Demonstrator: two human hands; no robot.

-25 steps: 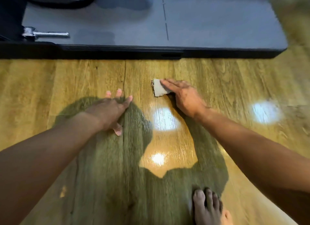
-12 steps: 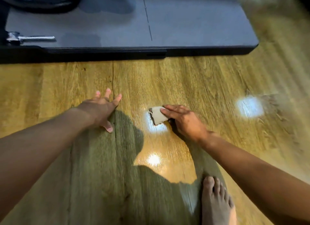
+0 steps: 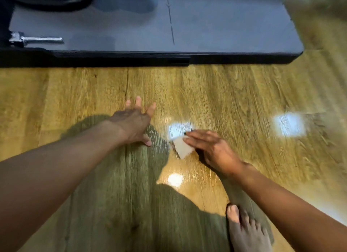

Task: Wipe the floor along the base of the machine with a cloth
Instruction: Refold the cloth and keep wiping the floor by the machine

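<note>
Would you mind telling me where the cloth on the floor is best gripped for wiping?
Probably press flat from above, as the right hand does: the cloth is a small folded pad lying flat on the wooden floor, offering no raised edge to pinch.

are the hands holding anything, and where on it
The right hand presses a small pale cloth flat on the floor, fingers over its right part; its left end sticks out. The left hand holds nothing, palm down on the floor.

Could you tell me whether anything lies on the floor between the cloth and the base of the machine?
Nothing visible does: only bare wooden floor separates the cloth under the right hand from the machine's base.
</note>
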